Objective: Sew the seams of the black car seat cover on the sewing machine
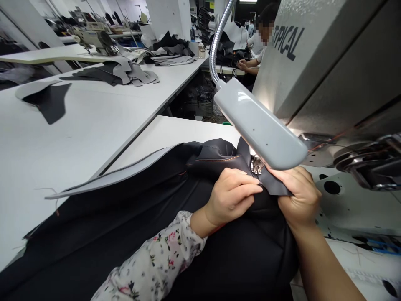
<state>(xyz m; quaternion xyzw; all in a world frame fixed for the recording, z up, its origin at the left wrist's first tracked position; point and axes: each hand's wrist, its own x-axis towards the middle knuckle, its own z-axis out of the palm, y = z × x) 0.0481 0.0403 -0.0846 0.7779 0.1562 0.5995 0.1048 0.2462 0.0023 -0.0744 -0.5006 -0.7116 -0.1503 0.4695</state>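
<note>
Fingers (241, 184) on black stitched leather (272, 184)

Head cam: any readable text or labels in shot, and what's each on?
"TYPICAL", black capitals on the grey sewing machine housing, first letter partly cut off.
A small yellow sign on the far pillar: too small to read.

Long white worktables (72, 125) run back through the workshop — an industrial sewing machine (95, 41) on one.

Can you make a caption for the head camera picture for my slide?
Left hand and right hand hold black stitched material at a sewing machine's presser foot.
</note>
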